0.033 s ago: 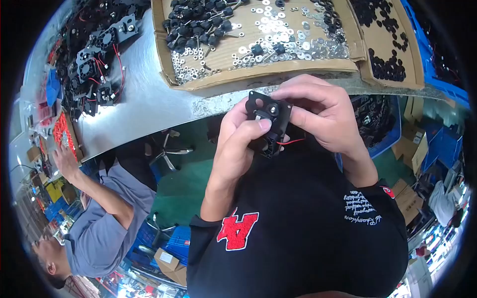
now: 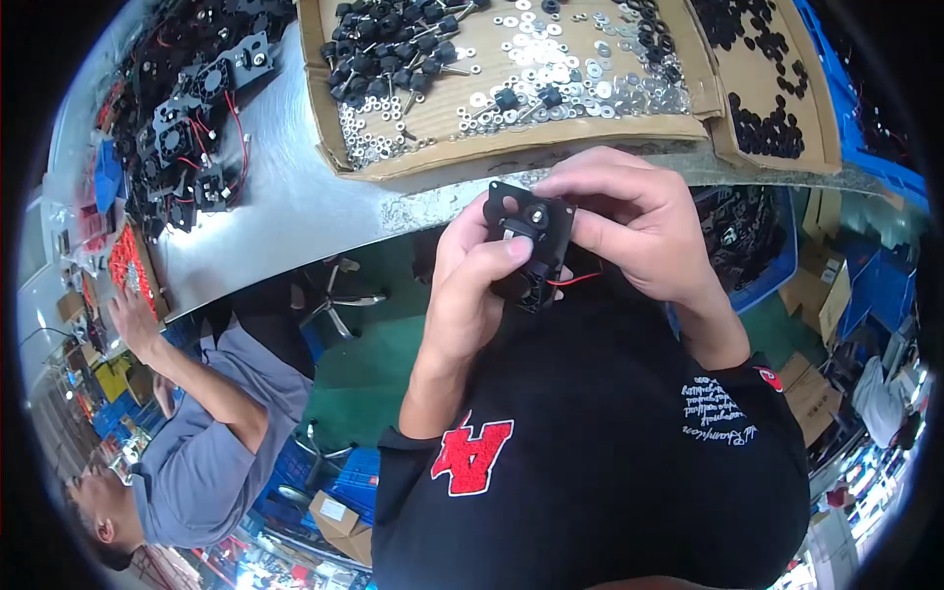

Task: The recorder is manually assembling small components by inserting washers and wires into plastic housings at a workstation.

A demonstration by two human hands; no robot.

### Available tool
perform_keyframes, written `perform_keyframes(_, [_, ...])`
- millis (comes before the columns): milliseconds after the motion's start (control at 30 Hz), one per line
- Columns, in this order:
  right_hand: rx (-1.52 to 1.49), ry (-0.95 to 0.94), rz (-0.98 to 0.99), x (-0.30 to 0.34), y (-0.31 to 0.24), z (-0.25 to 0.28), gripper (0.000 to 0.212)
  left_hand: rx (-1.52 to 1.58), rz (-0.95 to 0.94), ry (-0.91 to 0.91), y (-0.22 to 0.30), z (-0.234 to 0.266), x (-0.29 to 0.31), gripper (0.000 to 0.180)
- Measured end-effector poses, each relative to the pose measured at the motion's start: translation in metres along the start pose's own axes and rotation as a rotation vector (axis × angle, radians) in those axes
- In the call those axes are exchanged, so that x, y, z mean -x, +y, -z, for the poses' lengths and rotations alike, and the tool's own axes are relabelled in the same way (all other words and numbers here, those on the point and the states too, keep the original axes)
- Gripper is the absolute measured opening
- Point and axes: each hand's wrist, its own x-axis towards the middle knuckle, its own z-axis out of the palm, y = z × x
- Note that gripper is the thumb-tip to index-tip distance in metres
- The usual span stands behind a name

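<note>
Just beyond my chest, over the near edge of the metal table, I hold a small black fan bracket [image 2: 559, 234] tilted up. It carries a round black knob-like part with a bright metal centre, and a red wire trails from its lower right. My left hand [image 2: 464, 290] grips the bracket from the left, its thumb lying across the front. My right hand [image 2: 654, 231] is closed around the upper right edge, with the thumb against the side and the index finger along the top. Whether a small piece sits between those right fingertips is hidden.
A cardboard tray [image 2: 433, 160] of washers, nuts and black rubber-headed screws lies ahead; another tray [image 2: 824, 118] has black rings. Several fan brackets [image 2: 211, 79] with red wires lie at far left on the metal table [image 2: 285, 221]. A co-worker [image 2: 211, 433] reaches toward a box of red parts [image 2: 128, 265].
</note>
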Motion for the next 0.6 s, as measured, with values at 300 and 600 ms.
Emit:
perform_keyframes(300, [-0.204,0.035,0.12,0.006,0.004,0.006,0.026,-0.312,-0.166,0.117,-0.008,-0.013,-0.001,0.034])
perform_keyframes(600, [-0.333,0.091,-0.075,0.007,0.007,0.008,0.021,-0.512,-0.119,0.135,-0.001,-0.025,0.004,0.033])
